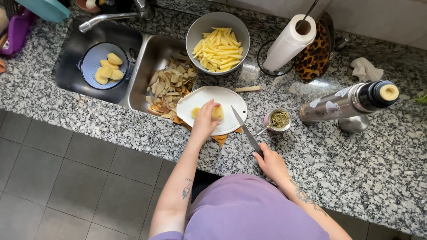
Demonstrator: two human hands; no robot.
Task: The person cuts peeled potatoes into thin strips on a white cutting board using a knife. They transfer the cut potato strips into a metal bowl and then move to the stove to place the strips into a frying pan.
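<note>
Left hand (205,119) curled over a peeled potato (217,112), pressing it onto the white cutting board (227,98) on the granite tabletop (356,164). Right hand (271,163) closed round the handle of a knife (245,130), blade tip just right of the potato, not touching. Beyond the left hand, a bowl of cut potato sticks (218,50); left of it, peels (171,86) in the sink (149,62).
</note>
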